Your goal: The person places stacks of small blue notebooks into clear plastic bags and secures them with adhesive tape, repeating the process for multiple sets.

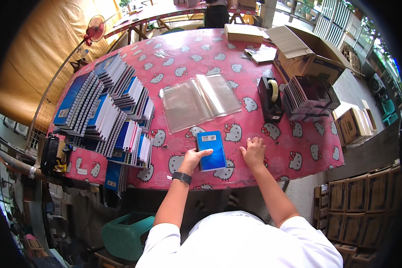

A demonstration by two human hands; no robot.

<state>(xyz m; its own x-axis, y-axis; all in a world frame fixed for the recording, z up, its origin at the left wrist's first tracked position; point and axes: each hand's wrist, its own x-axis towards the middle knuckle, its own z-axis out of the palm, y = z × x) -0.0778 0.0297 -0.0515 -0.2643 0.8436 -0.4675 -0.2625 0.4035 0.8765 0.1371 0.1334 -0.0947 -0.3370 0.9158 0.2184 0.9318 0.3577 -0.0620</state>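
A small blue spiral notebook [215, 156] lies at the near middle of the table. My left hand [193, 161], with a dark watch on the wrist, grips its left edge, thumb on top of the cover and the other fingers mostly hidden. To the right of the notebook, apart from it, my right hand [254, 153] rests on the tablecloth with fingers slightly bent and apart, holding nothing. Just beyond the notebook are clear plastic sleeves [182, 106], in two overlapping piles. Several tall stacks of spiral notebooks [105, 111] stand to the left, mostly with blue covers.
A black tape dispenser [268, 100] stands on the right beside stacked dark, plastic-wrapped packs [308, 96]. Behind them is an open cardboard box [295, 58]. A black pouch [51, 153] sits at the left edge. Below are a green stool [123, 236] and stacked cartons [355, 195].
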